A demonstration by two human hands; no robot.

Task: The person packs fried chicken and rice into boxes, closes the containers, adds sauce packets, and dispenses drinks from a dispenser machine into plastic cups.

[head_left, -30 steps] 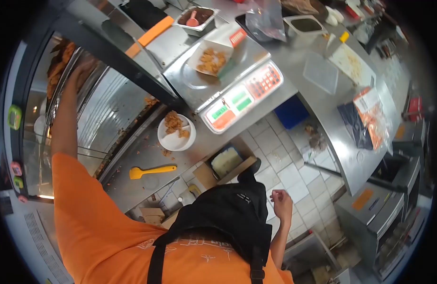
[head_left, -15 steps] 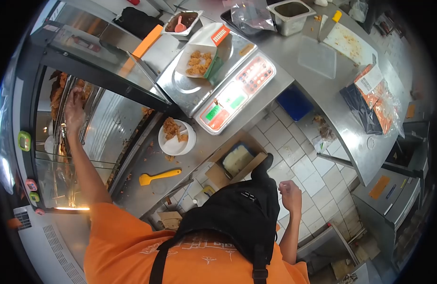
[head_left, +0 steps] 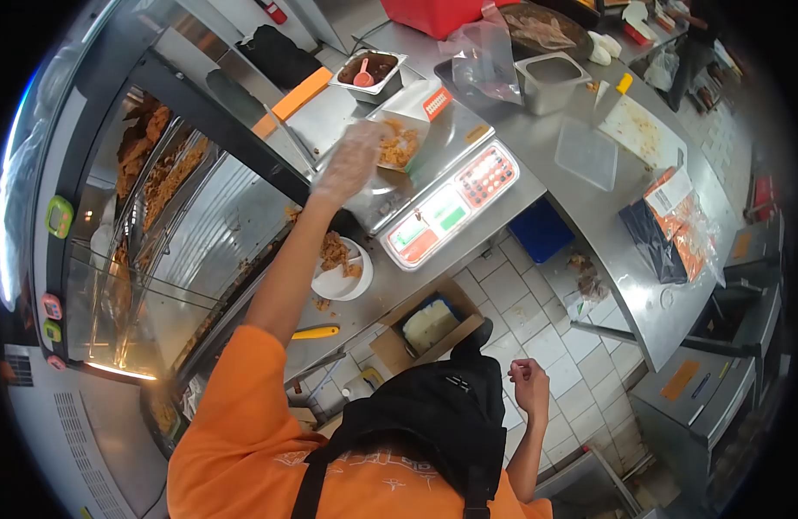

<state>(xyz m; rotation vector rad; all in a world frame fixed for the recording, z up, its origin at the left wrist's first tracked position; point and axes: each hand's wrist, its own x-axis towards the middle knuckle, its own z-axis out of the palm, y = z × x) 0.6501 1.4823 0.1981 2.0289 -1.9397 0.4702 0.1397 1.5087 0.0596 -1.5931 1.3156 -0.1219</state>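
My left hand [head_left: 349, 163], in a clear plastic glove, is over the left edge of an open carton [head_left: 426, 111] holding fried chicken pieces [head_left: 400, 147]. Its fingertips are blurred against the carton, so whether they grip anything is unclear. The carton sits on the metal plate of a digital scale [head_left: 455, 205]. Below my left forearm stands a white tub [head_left: 357, 284] with fried chicken [head_left: 333, 253] in it. Off to the right, my bare right hand [head_left: 530, 387] hangs above the floor, fingers loosely curled and holding nothing.
A glass-fronted warming cabinet [head_left: 157, 285] with chicken on racks stands at left. A metal pan with a pink scoop [head_left: 363, 76] is behind the scale. A yellow handle [head_left: 317, 332] lies on the counter. A cutting board [head_left: 645, 125] and bagged goods [head_left: 676, 225] are right.
My left hand has come out of the warming cabinet and moved right to the carton on the scale. My right hand stays at my side. The view has shifted slightly.
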